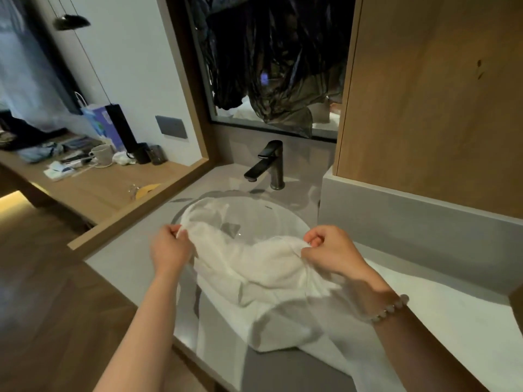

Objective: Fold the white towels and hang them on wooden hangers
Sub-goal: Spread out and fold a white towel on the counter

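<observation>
Two hands hold one white towel (263, 267) above the white basin (271, 219). Left hand (169, 247) pinches the towel's left edge, fingers curled round the cloth. Right hand (331, 251), bead bracelet (387, 308) at the wrist, pinches the right edge between thumb and curled fingers. Towel sags between them, partly draped into the basin, lower part over the grey counter (127, 253) front. Second white towel (441, 321) lies flat on the counter at right. Dark faucet (268, 164) stands behind the basin. No hanger identifiable.
</observation>
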Tool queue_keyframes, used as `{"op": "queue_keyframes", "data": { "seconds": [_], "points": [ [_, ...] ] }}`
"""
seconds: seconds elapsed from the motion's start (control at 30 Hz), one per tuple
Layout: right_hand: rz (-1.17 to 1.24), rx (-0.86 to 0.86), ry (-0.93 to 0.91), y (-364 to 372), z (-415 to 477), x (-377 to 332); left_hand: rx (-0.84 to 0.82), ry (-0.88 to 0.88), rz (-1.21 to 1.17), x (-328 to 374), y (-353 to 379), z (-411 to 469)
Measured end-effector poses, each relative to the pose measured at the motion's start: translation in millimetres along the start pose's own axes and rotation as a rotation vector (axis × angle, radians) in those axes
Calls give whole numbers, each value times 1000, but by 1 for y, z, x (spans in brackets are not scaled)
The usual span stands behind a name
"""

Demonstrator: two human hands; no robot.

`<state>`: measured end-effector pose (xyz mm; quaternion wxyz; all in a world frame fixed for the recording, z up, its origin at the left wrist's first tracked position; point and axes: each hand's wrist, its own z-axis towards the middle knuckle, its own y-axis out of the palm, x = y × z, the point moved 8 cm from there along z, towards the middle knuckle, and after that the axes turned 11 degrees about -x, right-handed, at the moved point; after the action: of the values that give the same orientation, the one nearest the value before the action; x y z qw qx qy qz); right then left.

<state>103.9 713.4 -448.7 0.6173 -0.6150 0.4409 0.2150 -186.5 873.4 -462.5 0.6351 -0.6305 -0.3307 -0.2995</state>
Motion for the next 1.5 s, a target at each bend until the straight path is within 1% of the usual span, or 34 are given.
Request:
{"op": "queue_keyframes", "data": {
  "seconds": [0.1,0.17,0.23,0.33,0.43,0.5,0.53,0.57,0.63,0.67,0.7,0.73,0.77,0.8,0.83,0.9,0.97,1.07,1.17,1.23,1.27,1.3,1.33,1.37,1.4,1.43,1.47,1.5],
  "points": [
    [5,-136,-15,20,-2,-8,64,-91,-29,-26,-37,26],
    [2,-243,-11,45,-2,-12,39,-162,36,-45,-49,39],
    [-79,-304,-33,67,0,-16,-13,-209,109,-60,-48,42],
    [-226,-353,-27,95,0,-14,-47,-257,157,-75,-36,36],
    [-360,-352,22,110,-3,-3,-84,-308,196,-80,-24,30],
    [-391,-358,29,115,-4,1,-98,-329,320,-71,-20,30],
    [-387,-375,28,115,-4,2,-90,-292,411,-59,-19,32],
    [-340,-408,37,115,-4,5,-83,-212,496,-41,-13,36],
    [-87,-441,34,105,-1,8,-124,12,590,4,13,39],
    [32,-389,11,92,3,9,-195,125,607,26,34,38],
    [96,-278,1,74,10,14,-299,228,614,45,60,32],
    [89,-147,13,53,16,23,-425,315,619,60,88,22],
    [22,-36,47,35,20,32,-562,385,623,71,115,8],
    [-77,38,93,20,23,42,-700,433,629,77,141,-8],
    [-187,61,146,10,25,51,-826,460,647,81,163,-24],
    [-388,-15,243,5,27,69,-1020,470,703,77,198,-48],
    [-503,-85,252,6,24,76,-1163,375,770,62,219,-57],
    [-594,-114,224,7,20,78,-1286,121,854,38,220,-57],
    [-665,-146,253,5,22,81,-1365,-168,774,26,199,-55],
    [-674,-176,290,2,24,81,-1476,-284,756,19,186,-56],
    [-693,-206,303,3,25,80,-1499,-307,783,15,177,-53],
    [-729,-235,304,4,26,76,-1487,-293,817,13,169,-48],
    [-765,-247,287,8,29,70,-1438,-255,826,11,161,-37],
    [-769,-243,249,13,32,59,-1356,-193,790,12,155,-27],
    [-720,-235,197,20,34,46,-1209,-119,731,16,147,-12],
    [-638,-241,144,31,36,30,-1001,-54,656,19,132,5],
    [-549,-256,90,44,38,13,-741,-8,622,19,108,23],
    [-491,-285,39,59,40,-5,-492,4,643,16,78,33]
  ]
}}
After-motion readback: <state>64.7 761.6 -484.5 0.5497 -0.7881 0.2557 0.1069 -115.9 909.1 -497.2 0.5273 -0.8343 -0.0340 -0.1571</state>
